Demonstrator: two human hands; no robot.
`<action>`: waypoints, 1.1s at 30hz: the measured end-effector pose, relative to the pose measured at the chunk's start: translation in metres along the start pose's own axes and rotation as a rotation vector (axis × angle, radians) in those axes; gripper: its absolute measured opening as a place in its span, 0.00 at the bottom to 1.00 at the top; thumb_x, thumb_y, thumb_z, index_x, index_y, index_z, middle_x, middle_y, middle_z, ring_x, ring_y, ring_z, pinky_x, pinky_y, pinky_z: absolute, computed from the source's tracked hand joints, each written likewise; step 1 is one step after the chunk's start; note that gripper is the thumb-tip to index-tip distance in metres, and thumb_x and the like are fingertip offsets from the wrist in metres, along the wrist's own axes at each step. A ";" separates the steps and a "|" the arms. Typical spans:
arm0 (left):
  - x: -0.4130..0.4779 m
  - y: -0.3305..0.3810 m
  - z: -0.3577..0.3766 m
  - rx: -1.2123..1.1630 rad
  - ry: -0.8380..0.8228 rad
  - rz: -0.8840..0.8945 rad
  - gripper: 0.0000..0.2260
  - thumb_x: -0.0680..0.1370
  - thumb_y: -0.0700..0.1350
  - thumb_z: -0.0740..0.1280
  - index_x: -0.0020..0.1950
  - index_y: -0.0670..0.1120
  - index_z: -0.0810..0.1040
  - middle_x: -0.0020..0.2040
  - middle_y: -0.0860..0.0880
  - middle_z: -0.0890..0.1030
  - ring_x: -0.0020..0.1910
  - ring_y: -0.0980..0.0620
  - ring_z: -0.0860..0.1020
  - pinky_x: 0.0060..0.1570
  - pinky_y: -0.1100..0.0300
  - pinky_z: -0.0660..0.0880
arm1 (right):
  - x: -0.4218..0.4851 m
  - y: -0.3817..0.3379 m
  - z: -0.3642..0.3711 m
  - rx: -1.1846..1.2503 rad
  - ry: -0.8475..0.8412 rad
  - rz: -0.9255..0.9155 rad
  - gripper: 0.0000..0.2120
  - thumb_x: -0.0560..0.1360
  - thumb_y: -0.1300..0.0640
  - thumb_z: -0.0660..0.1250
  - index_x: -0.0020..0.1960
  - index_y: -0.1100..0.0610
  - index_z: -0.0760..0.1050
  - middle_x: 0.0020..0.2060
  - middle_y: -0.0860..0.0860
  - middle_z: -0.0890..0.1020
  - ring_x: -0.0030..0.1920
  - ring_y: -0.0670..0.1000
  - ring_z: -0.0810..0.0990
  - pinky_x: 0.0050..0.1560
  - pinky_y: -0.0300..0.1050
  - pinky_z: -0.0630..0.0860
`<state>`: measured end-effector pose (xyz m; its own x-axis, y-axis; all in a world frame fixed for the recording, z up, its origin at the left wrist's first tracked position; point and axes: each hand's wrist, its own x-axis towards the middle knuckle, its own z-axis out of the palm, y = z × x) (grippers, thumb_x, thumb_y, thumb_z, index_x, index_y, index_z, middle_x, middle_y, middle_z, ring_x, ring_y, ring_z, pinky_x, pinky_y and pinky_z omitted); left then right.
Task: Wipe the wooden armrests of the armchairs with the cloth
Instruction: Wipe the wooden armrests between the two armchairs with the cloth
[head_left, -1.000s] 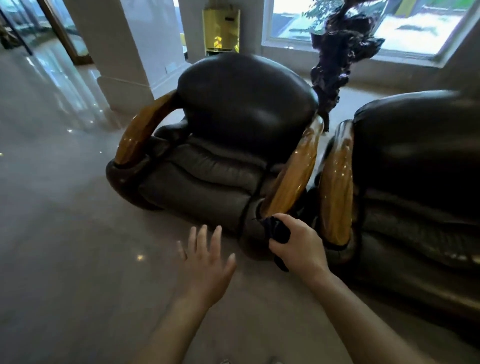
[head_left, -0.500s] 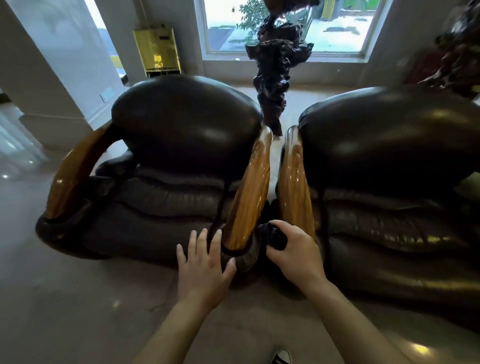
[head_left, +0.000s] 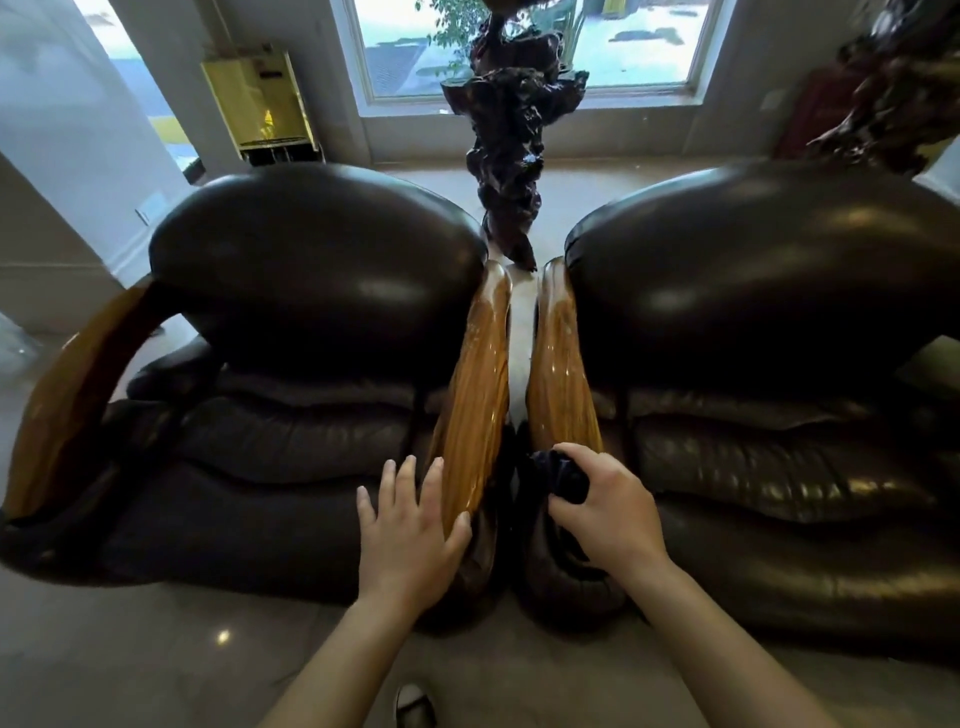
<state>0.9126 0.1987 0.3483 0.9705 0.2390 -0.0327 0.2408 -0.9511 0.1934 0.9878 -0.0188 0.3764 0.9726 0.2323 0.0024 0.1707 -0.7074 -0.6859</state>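
Armchairs in dark brown leather, two of them, stand side by side on a pale polished floor (head_left: 130, 649), each with a bulging rounded backrest and deep cushion folds. The left armchair (head_left: 311, 291) and the right armchair (head_left: 769, 291) are nearly touching, with only a thin gap between their inner sides. Along that gap run two wooden armrests, long, curved and glossy, honey-orange with fine dark grain streaks and bright highlights toward their upper ends. The left chair's inner armrest (head_left: 475, 405) slopes down toward the camera; the right chair's inner armrest (head_left: 561, 374) runs alongside it. A third wooden armrest (head_left: 67, 400) curves down the outer side of the left chair.

The right hand (head_left: 605, 512) is clenched around a dark, bunched cloth (head_left: 563, 475), which shows between thumb and fingers and sits at the lower front end of the right chair's inner armrest, pressed against the wood and leather there. The left hand (head_left: 410, 525) is released, fingers spread flat, lying against the lower end of the left chair's inner armrest, its thumb at the wood's tip.

Behind the chairs stands a dark, gnarled carved stand (head_left: 511, 135) before a bright window (head_left: 623, 41), with a yellow cabinet (head_left: 260, 98) to the left. A shoe tip (head_left: 413, 704) shows at the bottom edge.
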 end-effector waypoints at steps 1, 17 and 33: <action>0.010 -0.003 0.002 0.000 -0.012 0.006 0.34 0.75 0.66 0.44 0.78 0.53 0.50 0.79 0.44 0.55 0.79 0.44 0.47 0.74 0.37 0.49 | 0.007 0.002 0.003 -0.001 0.000 0.012 0.25 0.72 0.50 0.74 0.66 0.42 0.73 0.49 0.41 0.77 0.48 0.44 0.78 0.41 0.34 0.74; 0.208 -0.060 0.092 -0.013 -0.143 0.218 0.32 0.77 0.65 0.44 0.78 0.54 0.47 0.80 0.45 0.52 0.79 0.46 0.43 0.75 0.39 0.45 | 0.142 0.021 0.083 -0.128 0.055 0.240 0.26 0.71 0.50 0.74 0.68 0.42 0.72 0.50 0.40 0.76 0.46 0.41 0.77 0.36 0.30 0.70; 0.360 -0.029 0.266 -0.070 -0.017 0.222 0.33 0.79 0.62 0.51 0.79 0.52 0.45 0.80 0.44 0.47 0.78 0.47 0.39 0.76 0.44 0.45 | 0.310 0.181 0.131 0.193 0.366 0.293 0.25 0.73 0.53 0.72 0.68 0.43 0.70 0.55 0.41 0.72 0.51 0.39 0.73 0.50 0.37 0.72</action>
<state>1.2594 0.2604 0.0700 0.9998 0.0211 0.0018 0.0199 -0.9639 0.2655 1.2993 0.0125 0.1576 0.9728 -0.2307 0.0207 -0.1163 -0.5637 -0.8177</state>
